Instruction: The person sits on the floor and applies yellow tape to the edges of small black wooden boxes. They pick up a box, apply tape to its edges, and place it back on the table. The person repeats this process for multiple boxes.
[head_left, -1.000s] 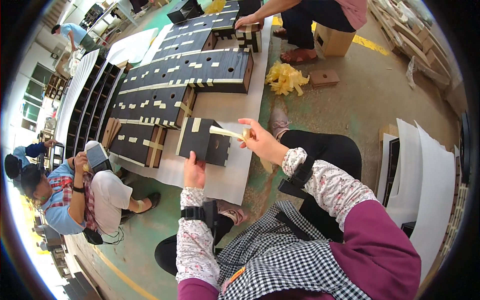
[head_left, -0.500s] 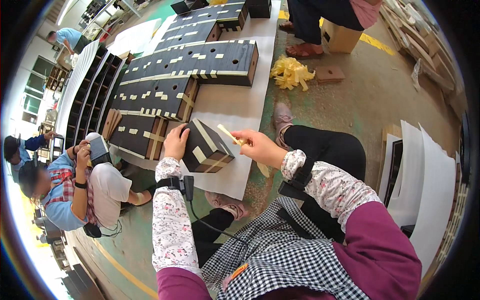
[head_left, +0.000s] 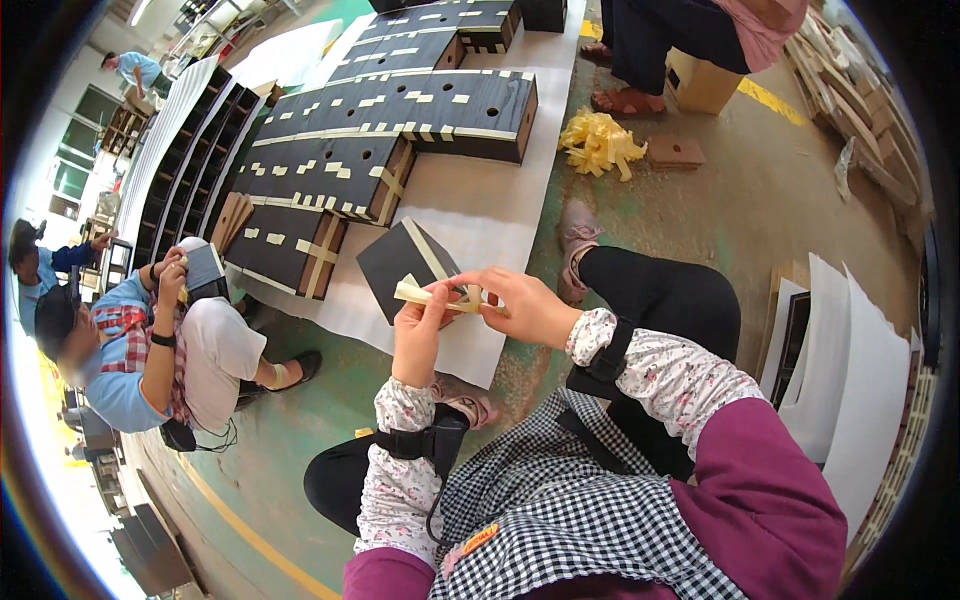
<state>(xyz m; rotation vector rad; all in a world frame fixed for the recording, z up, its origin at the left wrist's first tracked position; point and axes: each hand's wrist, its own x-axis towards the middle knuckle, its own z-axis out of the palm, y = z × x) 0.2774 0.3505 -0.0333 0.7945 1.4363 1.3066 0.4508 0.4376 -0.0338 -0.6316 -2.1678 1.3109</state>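
My left hand (head_left: 416,335) pinches the pale yellow masking tape (head_left: 411,290), whose loose end sticks out past the fingertips. Close beside it, my right hand (head_left: 527,306) has its fingers curled around more of the same tape. Whether a roll sits inside those fingers is hidden. Just behind both hands stands a black box (head_left: 388,268) on white sheeting, with a strip of tape along its top edge. My hands cover its near side.
Rows of black boxes (head_left: 470,112) with tape pieces lie on white sheeting (head_left: 480,190). At left, a squatting person (head_left: 140,370) holds a small panel. A yellow tape heap (head_left: 600,142) and brown block (head_left: 675,152) lie on the floor. White sheets (head_left: 845,370) stand right.
My left hand has let go of the black box and come right to take hold of the tape at my right hand. The view has shifted slightly.
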